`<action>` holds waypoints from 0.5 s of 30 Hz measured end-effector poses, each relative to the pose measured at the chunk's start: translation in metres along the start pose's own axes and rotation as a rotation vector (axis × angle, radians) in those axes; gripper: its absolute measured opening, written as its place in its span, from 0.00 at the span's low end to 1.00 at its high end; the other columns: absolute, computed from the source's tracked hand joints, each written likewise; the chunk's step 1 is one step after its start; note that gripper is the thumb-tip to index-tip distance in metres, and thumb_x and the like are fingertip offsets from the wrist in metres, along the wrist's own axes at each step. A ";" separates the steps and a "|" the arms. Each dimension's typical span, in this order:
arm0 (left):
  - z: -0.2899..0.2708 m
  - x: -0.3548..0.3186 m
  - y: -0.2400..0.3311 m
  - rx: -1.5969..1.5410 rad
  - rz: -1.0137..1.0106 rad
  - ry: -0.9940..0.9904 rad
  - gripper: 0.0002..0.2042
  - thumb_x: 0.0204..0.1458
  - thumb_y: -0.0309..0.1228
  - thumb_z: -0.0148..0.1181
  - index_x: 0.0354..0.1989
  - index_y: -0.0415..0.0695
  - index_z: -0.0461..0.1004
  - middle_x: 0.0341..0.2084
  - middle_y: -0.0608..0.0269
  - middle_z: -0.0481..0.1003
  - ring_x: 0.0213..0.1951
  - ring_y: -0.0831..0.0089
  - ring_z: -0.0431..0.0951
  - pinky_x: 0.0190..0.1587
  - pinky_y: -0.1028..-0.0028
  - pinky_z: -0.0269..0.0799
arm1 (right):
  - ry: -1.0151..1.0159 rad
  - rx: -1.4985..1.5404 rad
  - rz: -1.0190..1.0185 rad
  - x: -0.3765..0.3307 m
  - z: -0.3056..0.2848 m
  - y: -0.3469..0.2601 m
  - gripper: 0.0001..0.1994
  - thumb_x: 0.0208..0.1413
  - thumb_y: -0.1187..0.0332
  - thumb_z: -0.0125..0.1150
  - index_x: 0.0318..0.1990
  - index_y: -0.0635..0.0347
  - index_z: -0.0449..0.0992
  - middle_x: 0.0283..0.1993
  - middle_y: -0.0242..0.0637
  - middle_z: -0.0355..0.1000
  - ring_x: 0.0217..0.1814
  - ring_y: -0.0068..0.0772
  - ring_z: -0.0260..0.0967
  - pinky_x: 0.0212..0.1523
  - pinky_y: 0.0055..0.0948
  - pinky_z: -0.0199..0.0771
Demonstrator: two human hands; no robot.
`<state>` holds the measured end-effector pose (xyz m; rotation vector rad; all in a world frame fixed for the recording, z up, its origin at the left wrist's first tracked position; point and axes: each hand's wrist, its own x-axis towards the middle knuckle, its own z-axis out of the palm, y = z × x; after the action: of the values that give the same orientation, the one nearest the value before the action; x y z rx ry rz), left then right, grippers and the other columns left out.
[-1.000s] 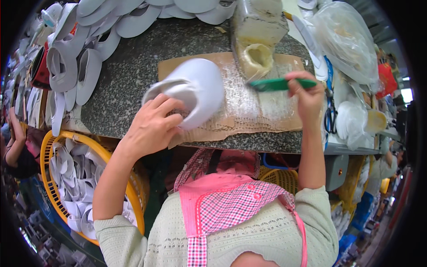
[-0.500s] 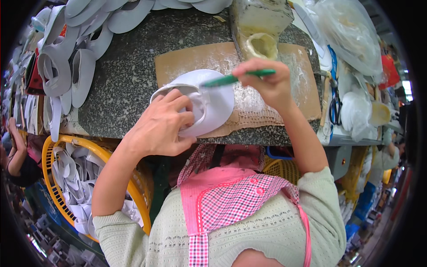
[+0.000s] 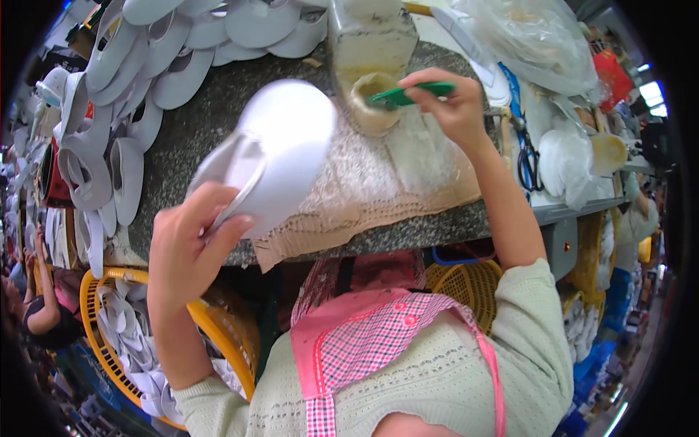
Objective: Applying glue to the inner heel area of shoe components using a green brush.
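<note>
A white shoe (image 3: 295,138) is raised above the left part of the worktop, slightly blurred. My left hand (image 3: 193,240) grips it by its near edge, thumb and fingers closed round the rim of the opening. Between the fingers of my right hand (image 3: 455,109) is a green-handled brush (image 3: 415,96). Its tip reaches into the mouth of a round, pale-crusted pot (image 3: 375,120), and what lies inside is hidden. Under the pot and shoe lies a piece of cardboard (image 3: 306,233), smeared white and torn along its near edge.
Several white shoes (image 3: 269,25) line the back left of the speckled dark worktop (image 3: 175,175). Behind the pot stands a stained block-like container (image 3: 371,44). Dark-handled scissors (image 3: 527,160) and a clear plastic bag (image 3: 517,36) lie rightward. A yellow basket (image 3: 218,342) of white shoes stands lower left.
My left hand has lifted the shoe off the cardboard and tilted it, moving left. My right hand has carried the brush from the shoe to the pot. The view has shifted somewhat.
</note>
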<state>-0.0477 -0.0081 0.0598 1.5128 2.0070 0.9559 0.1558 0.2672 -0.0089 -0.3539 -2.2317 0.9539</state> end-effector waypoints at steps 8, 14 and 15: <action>0.044 0.015 -0.033 0.100 -0.345 -0.243 0.16 0.50 0.32 0.53 0.47 0.41 0.66 0.27 0.47 0.73 0.31 0.60 0.75 0.35 0.68 0.67 | 0.214 0.368 0.163 -0.029 -0.031 0.004 0.04 0.48 0.76 0.58 0.33 0.63 0.76 0.29 0.33 0.73 0.25 0.19 0.67 0.23 0.16 0.66; 0.040 0.015 -0.025 -0.808 -0.508 -0.362 0.40 0.48 0.65 0.24 0.64 0.51 0.36 0.51 0.45 0.63 0.52 0.58 0.63 0.53 0.62 0.56 | 0.133 0.723 0.158 -0.021 0.038 -0.042 0.06 0.48 0.76 0.58 0.34 0.64 0.75 0.29 0.36 0.72 0.24 0.22 0.68 0.23 0.17 0.66; 0.043 0.013 -0.026 -0.798 -0.515 -0.349 0.40 0.48 0.65 0.24 0.64 0.51 0.36 0.51 0.45 0.63 0.52 0.58 0.63 0.53 0.62 0.56 | 0.152 0.715 0.124 -0.011 0.053 -0.054 0.05 0.47 0.77 0.59 0.33 0.64 0.76 0.29 0.36 0.73 0.25 0.23 0.68 0.24 0.18 0.67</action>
<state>-0.0376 0.0110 0.0129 0.6278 1.3876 1.0011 0.1285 0.1961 -0.0020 -0.2217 -1.6084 1.6442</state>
